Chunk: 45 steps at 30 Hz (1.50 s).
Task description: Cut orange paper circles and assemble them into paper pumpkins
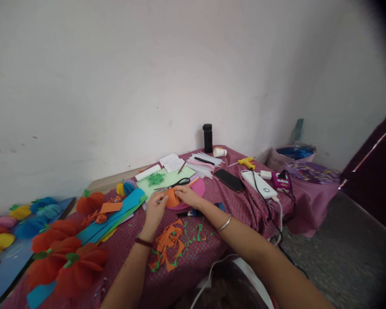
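Note:
My left hand (155, 211) and my right hand (189, 196) meet over the table and both pinch a small folded orange paper piece (171, 198). The fingers of each hand are closed on it. Just beyond it lie black-handled scissors (176, 184) on a pink paper disc (197, 188) and a light green sheet (167, 177). Orange and green paper scraps (170, 242) lie below my wrists on the red checked tablecloth (244, 201).
Orange paper pumpkins (67, 257) and blue and yellow ones (25, 214) fill the left. Blue and green sheets (116, 216) lie beside them. A black bottle (207, 138), paper stack (201, 163), phone (229, 180), yellow glue gun (247, 162) and white power bank (259, 183) stand at the back right.

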Tool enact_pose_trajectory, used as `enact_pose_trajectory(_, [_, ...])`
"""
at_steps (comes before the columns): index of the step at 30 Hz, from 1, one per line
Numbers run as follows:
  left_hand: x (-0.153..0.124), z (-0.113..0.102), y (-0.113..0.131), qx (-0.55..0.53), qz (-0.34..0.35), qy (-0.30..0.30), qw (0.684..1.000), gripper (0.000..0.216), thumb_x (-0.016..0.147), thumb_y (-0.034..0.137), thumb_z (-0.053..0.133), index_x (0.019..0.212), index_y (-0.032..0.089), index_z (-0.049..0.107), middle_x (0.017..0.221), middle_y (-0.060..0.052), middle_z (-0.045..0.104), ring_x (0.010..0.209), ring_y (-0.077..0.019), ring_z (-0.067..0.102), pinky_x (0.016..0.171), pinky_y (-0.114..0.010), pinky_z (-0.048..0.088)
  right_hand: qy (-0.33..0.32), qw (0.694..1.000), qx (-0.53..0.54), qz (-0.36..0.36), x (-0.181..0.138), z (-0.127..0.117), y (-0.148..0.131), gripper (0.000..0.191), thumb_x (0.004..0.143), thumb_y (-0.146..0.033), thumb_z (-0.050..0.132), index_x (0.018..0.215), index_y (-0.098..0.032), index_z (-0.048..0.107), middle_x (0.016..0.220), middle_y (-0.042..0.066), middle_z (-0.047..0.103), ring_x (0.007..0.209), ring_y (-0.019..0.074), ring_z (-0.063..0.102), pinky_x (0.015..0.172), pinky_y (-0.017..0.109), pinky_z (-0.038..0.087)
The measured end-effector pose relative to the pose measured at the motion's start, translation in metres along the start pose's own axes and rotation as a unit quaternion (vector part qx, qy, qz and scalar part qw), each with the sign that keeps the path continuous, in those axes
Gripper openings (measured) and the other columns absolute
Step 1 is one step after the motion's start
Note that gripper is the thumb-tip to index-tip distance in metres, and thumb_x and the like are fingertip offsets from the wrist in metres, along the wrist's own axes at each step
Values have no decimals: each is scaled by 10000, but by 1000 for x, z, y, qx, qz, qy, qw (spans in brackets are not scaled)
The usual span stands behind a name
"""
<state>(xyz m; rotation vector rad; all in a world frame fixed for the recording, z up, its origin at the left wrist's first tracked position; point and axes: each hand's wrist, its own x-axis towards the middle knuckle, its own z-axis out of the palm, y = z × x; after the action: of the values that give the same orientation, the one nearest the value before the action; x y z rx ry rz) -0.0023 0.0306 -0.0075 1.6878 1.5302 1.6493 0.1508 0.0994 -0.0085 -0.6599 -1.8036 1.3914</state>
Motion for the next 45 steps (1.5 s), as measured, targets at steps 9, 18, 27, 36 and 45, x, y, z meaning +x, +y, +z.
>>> enact_pose_trajectory(9, [-2,2,4,-18,-64,18,998,168,684,322,653,676,154,667,667,-31,630,647,-165,545,617,-268,433,2,1000,20,16,2,2,2,214,752,-64,449,866,-148,610,719,-27,574,628,98,503,595,195,405])
enact_pose_trajectory(18, [-3,2,9,-157,-157,5,975,246,642,366,711,668,136,628,606,8,595,565,-114,499,569,-230,407,-3,999,19,30,3,2,6,110,771,-94,467,748,-161,552,635,-47,509,531,85,491,545,197,441])
enact_pose_trajectory(27, [-4,3,9,-159,-157,10,975,239,638,359,715,673,140,627,628,4,613,587,-120,522,595,-238,430,-45,999,0,19,-1,2,4,233,761,-54,437,884,-149,611,737,-25,593,598,85,535,584,187,437])
enact_pose_trajectory(36, [-5,3,7,-161,-147,20,976,247,652,363,715,665,136,621,624,2,602,586,-116,510,586,-235,420,-59,998,-21,-8,-4,2,1,225,730,-54,456,852,-148,620,681,-33,565,609,93,503,580,183,406])
enact_pose_trajectory(45, [-5,4,12,-168,-152,22,974,252,613,357,731,628,140,604,576,18,579,545,-104,479,548,-225,391,-70,997,-25,-19,-3,3,6,273,745,-75,435,920,-139,633,722,-25,565,643,94,504,585,179,396])
